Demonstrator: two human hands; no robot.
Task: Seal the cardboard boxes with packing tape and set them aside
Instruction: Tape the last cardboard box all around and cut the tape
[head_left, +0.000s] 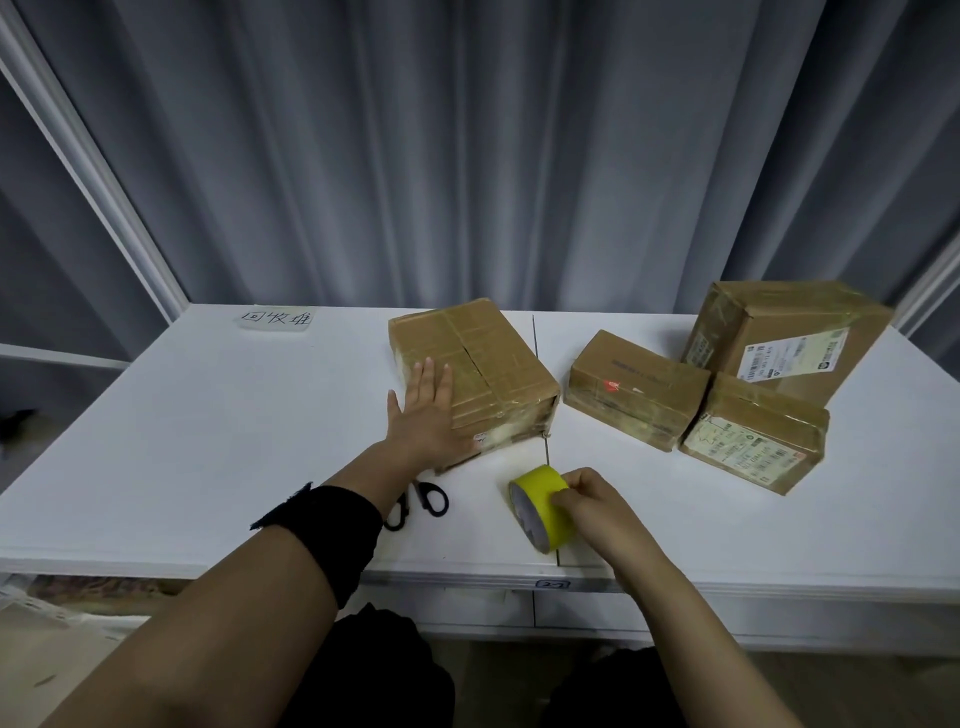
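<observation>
One cardboard box (483, 358) lies in the middle of the white tabletop (208, 441). The left hand (426, 415) rests flat on its near left part, fingers straight. Just in front of the box, the right hand (587, 499) pinches the yellow tape roll (540, 506), which stands on edge. Black scissors (431, 499) lie between the hands. Three more boxes (639, 389) cluster at the right.

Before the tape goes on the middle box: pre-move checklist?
1. Box steadied: left hand lies flat on the middle box. Ok.
2. Tape held: right hand grips the yellow tape roll, which rests on the table. Ok.
3. Free tape end peeled up: hidden by the fingers. Cannot tell.
4. Top flaps lie flat, seam closed. Ok.
5. Scissors on the table beside the left wrist, within reach. Ok.
</observation>
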